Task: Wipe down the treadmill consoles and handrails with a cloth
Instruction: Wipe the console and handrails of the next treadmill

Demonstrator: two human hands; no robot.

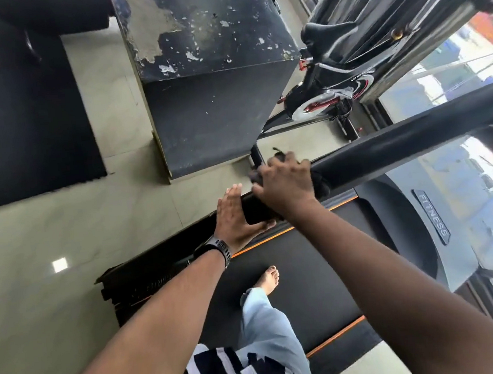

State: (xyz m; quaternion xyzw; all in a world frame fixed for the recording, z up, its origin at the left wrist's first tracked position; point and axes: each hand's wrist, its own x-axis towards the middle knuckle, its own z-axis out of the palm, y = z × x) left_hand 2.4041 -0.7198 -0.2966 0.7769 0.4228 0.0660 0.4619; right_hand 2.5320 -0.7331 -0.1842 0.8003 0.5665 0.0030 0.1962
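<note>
Currently, a dark cloth (321, 184) is gripped by the curled fingers of the right hand (286, 184) and pressed around the black handrail (411, 143), near its free end. The left hand (235, 216) is held flat with straight fingers, its palm set against the rail's end; nothing is grasped by it. A watch (214, 251) is worn on the left wrist. A bare foot (270, 276) is planted on the treadmill belt (311, 258) below.

My dark cloth (320, 183) is bunched round the thick black handrail (397, 144) near its end, under my right hand (285, 181); the handrail slants up rightward.
</note>
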